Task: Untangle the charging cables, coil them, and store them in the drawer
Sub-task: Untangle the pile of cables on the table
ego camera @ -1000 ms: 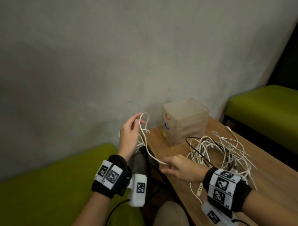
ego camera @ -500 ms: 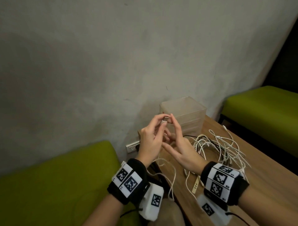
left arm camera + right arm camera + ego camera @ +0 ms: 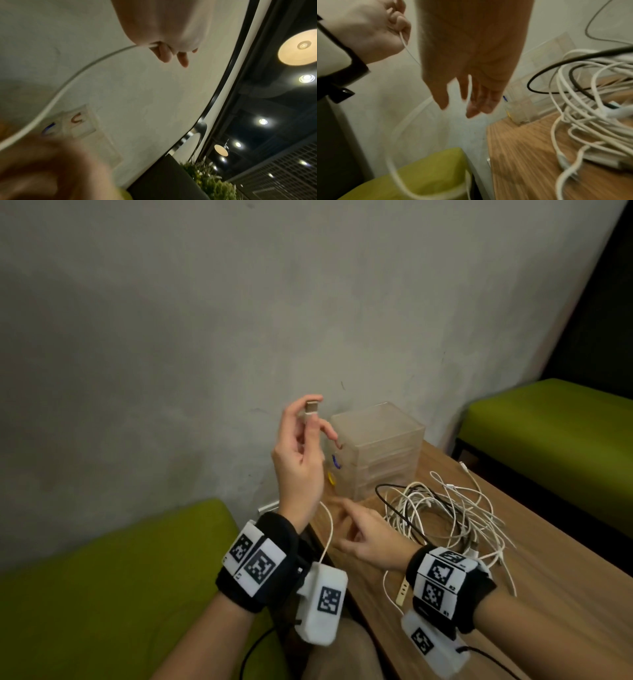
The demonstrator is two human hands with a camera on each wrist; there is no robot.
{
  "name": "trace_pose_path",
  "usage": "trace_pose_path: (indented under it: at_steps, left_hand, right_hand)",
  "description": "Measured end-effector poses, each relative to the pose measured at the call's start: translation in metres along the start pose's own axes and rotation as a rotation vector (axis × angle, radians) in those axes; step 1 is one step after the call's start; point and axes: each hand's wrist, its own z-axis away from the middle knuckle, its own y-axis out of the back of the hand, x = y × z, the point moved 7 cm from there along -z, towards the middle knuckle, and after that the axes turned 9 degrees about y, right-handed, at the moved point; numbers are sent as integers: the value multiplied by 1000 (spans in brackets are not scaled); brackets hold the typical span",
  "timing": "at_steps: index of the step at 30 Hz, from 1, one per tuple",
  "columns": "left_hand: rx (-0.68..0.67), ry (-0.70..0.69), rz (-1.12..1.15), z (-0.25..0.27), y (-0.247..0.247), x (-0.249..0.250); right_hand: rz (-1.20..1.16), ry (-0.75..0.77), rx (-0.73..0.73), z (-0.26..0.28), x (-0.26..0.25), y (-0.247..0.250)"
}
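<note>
My left hand (image 3: 308,419) is raised in front of the wall and pinches the USB plug (image 3: 312,407) of a white cable (image 3: 329,529), which hangs past my wrist. The left wrist view shows the left hand (image 3: 169,54) pinching that cable (image 3: 72,83). My right hand (image 3: 342,525) hovers low over the table's left corner, fingers loosely straight. In the right wrist view the cable (image 3: 395,169) runs blurred past the right hand (image 3: 462,108). A tangle of white cables (image 3: 442,508) lies on the table. The clear drawer unit (image 3: 380,446) stands shut behind it.
The wooden table (image 3: 565,577) runs to the right along a grey wall. A black cable (image 3: 383,501) loops through the tangle. A beige connector (image 3: 401,590) lies near my right wrist. Green benches stand at left (image 3: 102,594) and at far right (image 3: 555,419).
Half a second ago both hands met at the plug in front of the drawer unit. The right hand has let go and dropped toward the table corner; the left keeps the plug raised.
</note>
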Motion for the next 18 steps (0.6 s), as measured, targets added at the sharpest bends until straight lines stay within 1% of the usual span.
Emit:
trace_pose_path:
  at_steps: [2, 4, 8, 10, 13, 14, 15, 18]
  left_hand:
    - [-126, 59, -75, 14, -14, -15]
    - [-196, 110, -106, 27, -22, -33]
    - [-234, 177, -72, 40, -31, -50]
    - [-211, 178, -71, 35, -31, -49]
    - [-165, 147, -101, 25, -28, -40]
    - [-157, 132, -109, 23, -27, -37]
    - [-155, 125, -110, 22, -27, -35]
    - [-180, 137, -122, 29, -30, -38]
  right_hand:
    - [-99, 134, 148, -5, -20, 13]
    - [-112, 235, 210, -4, -36, 20]
    - [-29, 208, 307, 2, -36, 29]
    - [11, 224, 275, 0, -37, 29]
    - [109, 247, 86, -3, -39, 15]
    - [107, 243, 77, -2, -39, 15]
    - [72, 231, 122, -1, -38, 20]
    - [-42, 200, 359, 3, -33, 39]
